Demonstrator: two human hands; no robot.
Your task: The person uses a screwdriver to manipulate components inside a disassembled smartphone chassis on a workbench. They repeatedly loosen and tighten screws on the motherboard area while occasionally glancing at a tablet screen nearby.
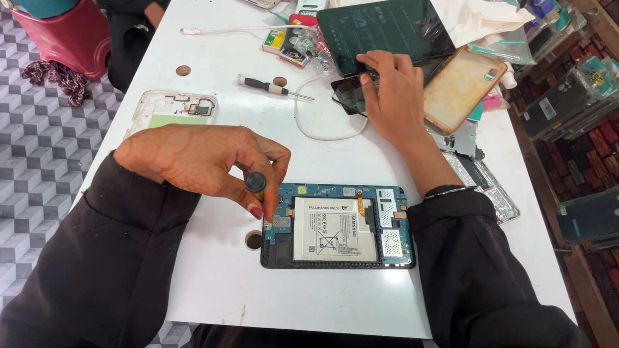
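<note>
My left hand (208, 161) grips a small screwdriver with a dark round cap (256, 183), held upright with its tip at the left edge of an opened tablet (338, 226). The tablet lies near the table's front edge, showing a white battery and blue circuit boards. My right hand (391, 93) reaches to the far side, fingers resting on a small dark phone (349, 95) that lies just in front of a large black tablet screen (384, 31).
A white table (212, 275) holds a second screwdriver (271, 88), a white cable (305, 124), a removed back cover (171, 110), a tan phone case (462, 87), a metal frame (485, 183) and small parts. Phone cases hang at right. Another person in black sits at the far left.
</note>
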